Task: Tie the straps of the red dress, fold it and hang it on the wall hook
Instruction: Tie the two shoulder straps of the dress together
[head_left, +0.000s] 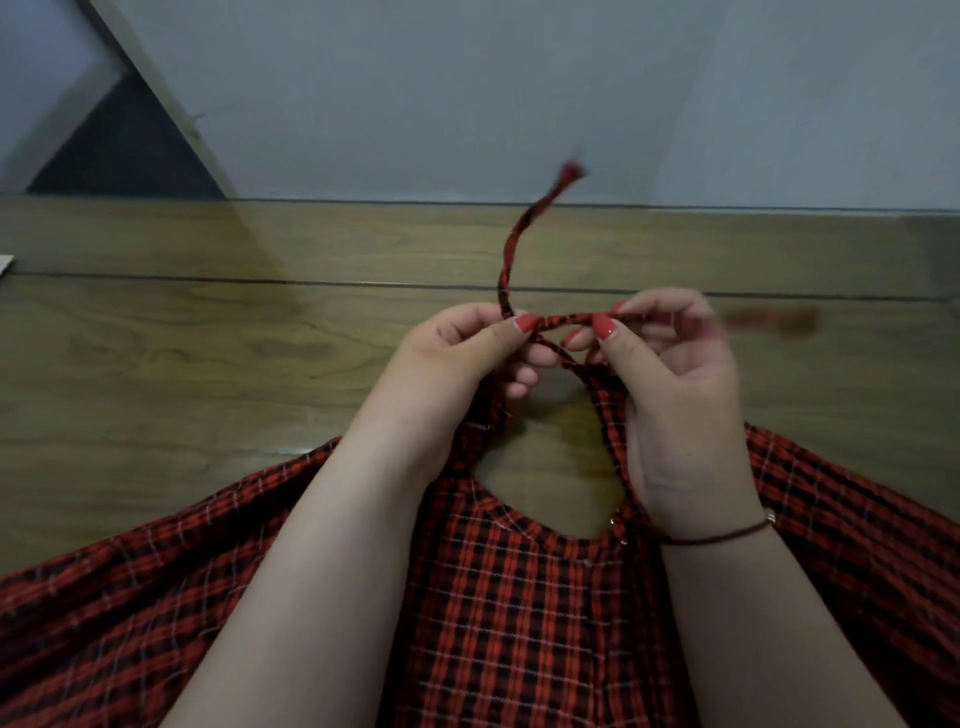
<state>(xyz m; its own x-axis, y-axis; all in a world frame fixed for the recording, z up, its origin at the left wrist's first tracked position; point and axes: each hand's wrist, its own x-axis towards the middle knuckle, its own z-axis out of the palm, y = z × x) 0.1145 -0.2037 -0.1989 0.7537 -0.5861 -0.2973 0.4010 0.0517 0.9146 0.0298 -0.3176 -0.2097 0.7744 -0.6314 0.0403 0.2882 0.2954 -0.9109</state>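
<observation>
Hands meet above the neckline of the red dress (519, 597), both forearms reaching forward over its bodice. The left hand (467, 353) pinches one strap (511, 249) between thumb and forefinger, right at the crossing point; that strap rises from the pinch and curls upward, its frayed tip blurred against the wall (467, 93). The right hand (670, 374) pinches the other strap (563, 318), which runs sideways from the crossing into its fingers; a blurred red end (774, 319) sticks out past that hand on the far side. Both hands are closed narrowly on the straps, other fingers curled under. A thin dark bracelet (722, 535) circles the right wrist, and the nails are painted red.

No writing or label can be read.

The dress is red and black check with fine pale lines, lying spread flat on the wooden surface (182, 338), its rounded neckline open just below the hands, the straps crossed above it.
</observation>
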